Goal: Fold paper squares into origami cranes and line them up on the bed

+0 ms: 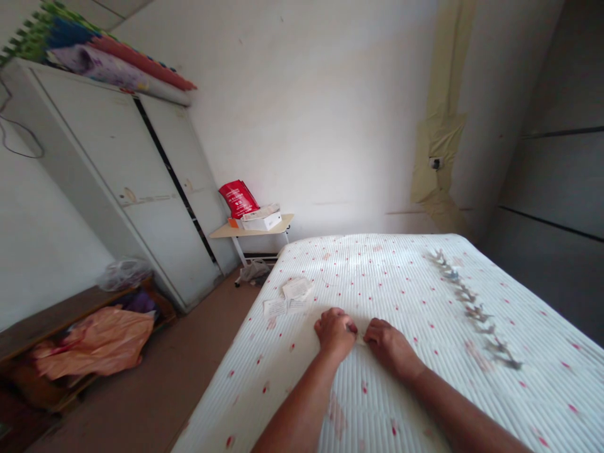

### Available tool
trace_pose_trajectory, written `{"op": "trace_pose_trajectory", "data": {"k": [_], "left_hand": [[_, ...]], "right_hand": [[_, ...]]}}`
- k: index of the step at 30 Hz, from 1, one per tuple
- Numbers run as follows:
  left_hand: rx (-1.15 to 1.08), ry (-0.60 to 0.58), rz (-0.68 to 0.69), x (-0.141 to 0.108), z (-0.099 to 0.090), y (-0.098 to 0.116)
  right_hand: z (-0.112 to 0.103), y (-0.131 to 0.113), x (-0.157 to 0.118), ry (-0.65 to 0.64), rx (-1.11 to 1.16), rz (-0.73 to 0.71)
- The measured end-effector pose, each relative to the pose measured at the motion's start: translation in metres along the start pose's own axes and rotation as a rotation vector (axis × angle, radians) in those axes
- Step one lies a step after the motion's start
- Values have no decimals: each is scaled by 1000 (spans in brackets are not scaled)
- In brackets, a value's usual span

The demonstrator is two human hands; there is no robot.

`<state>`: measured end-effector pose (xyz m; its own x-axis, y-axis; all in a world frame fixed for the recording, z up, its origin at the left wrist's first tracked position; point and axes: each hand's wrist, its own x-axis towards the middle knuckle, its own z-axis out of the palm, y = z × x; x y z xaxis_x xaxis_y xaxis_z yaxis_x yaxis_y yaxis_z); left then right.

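My left hand point(336, 333) rests low over the white quilted mattress point(377, 277), its fingers curled and pinched. Just to its right, my right hand point(391, 347) has its fingers closed as well. Between the fingertips of both hands a small pale piece of folded paper point(360, 339) shows, mostly hidden by the fingers. Beyond my left hand lie a few loose printed paper sheets point(297, 289). Off to the right, several small folded paper figures point(478, 314), shaped like cranes, stand in a long row.
A small table point(274, 231) behind the mattress's far left corner bears a red bag point(239, 199) and a white box point(262, 221). Along the left stand a grey cabinet point(113, 151) with rolled mats point(127, 72) on top and a low wooden shelf holding an orange plastic bag point(99, 343).
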<state>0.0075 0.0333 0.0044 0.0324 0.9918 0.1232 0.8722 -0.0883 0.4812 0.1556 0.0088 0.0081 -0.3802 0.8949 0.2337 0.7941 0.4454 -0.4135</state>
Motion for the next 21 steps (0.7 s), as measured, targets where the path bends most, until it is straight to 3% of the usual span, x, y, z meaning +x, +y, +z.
{"op": "trace_pose_trajectory", "data": {"k": [21], "left_hand": [[-98,-85,23,-8,-11,-12]], "right_hand": [[0,-1,1,-23,-8,30]]}}
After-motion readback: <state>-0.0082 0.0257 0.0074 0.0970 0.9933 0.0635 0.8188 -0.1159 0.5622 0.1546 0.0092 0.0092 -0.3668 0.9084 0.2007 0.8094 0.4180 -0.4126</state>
